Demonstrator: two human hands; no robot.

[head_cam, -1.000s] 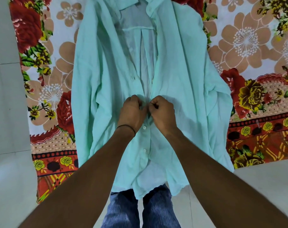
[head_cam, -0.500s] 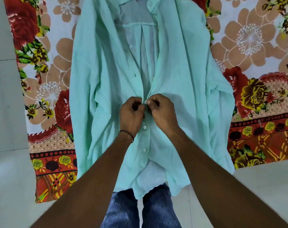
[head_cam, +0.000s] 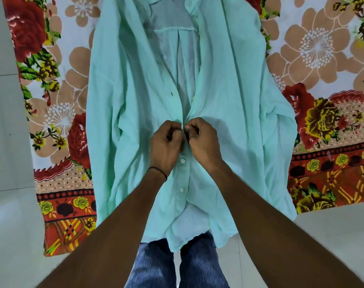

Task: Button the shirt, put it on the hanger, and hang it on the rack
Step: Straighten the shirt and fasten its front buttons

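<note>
Left hand, right hand both pinch placket of shirt; thin, limp cloth, best gripped near buttonhole edge.

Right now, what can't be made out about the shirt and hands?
- The button being fastened: head view, hidden between the left hand and right hand.
- Top of the shirt collar: cut off by the upper edge.
- Hanger, rack: nowhere in frame.
</note>
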